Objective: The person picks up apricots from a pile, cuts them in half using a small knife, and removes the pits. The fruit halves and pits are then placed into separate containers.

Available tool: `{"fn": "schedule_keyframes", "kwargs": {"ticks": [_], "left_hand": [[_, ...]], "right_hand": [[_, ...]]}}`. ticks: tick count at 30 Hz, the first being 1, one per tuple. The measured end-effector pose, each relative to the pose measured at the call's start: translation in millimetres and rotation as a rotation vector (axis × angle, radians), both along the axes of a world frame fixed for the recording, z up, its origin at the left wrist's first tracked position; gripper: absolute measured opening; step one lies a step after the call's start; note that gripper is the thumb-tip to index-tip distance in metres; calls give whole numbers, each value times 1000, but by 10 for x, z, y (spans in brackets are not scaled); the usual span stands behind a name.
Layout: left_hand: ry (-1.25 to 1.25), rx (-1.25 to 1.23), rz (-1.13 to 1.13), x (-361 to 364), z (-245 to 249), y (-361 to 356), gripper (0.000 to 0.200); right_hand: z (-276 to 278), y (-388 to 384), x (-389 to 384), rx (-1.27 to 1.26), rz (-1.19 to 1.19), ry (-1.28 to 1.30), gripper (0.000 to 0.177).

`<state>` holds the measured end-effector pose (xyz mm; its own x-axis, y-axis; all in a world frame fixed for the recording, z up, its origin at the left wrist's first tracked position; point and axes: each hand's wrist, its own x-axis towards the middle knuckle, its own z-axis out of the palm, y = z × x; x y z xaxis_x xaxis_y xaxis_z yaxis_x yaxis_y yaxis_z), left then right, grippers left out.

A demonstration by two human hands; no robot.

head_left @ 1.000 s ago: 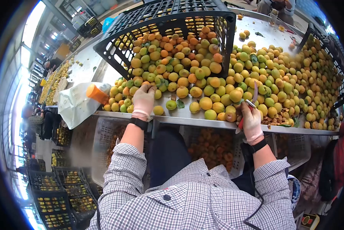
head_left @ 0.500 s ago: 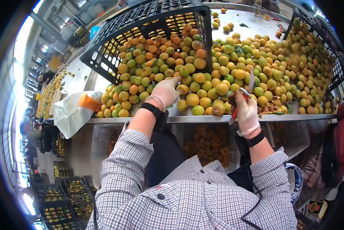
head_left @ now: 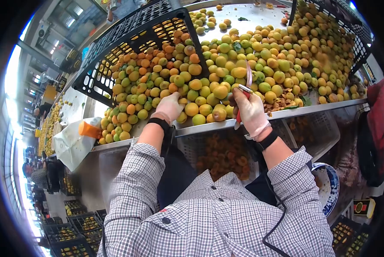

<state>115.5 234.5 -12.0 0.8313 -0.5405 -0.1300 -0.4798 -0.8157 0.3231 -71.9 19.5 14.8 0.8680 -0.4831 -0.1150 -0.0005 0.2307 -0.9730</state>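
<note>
My left hand (head_left: 169, 107), in a pale glove, is at the near edge of the fruit pile. Its fingers curl against a yellow-orange apricot (head_left: 182, 103); the fingertips are partly hidden. In my right hand (head_left: 251, 112), also gloved, is a red-handled knife (head_left: 249, 76), its curved blade pointing up and away from me. A heap of green, yellow and orange apricots (head_left: 220, 92) spreads around both hands. Beside the left hand, more apricots spill from a tipped black plastic crate (head_left: 197, 45).
A metal table edge (head_left: 286, 112) runs in front of me. Below it sits a bin of cut fruit pieces (head_left: 224, 158). Scraps (head_left: 282, 100) lie right of the knife. At left are a white bag (head_left: 74, 147) and an orange cup-like object (head_left: 89, 129). Another black crate (head_left: 359, 53) stands right.
The view has swung, shifting the scene left. Relative to the pile, my left hand has drawn slightly toward me, an apricot at its fingers. My right hand keeps the knife in nearly the same pose.
</note>
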Motion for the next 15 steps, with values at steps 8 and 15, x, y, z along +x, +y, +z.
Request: {"fn": "schedule_keyframes", "kwargs": {"ticks": [8,15], "left_hand": [[538,-768,288,-349,370,15,45],[895,-1013,-126,-1378,1268,-915,48]], "right_hand": [[-137,-93,-29,6,-40,-4,33],[-511,-118,125,-113,-95,-145,27]]}}
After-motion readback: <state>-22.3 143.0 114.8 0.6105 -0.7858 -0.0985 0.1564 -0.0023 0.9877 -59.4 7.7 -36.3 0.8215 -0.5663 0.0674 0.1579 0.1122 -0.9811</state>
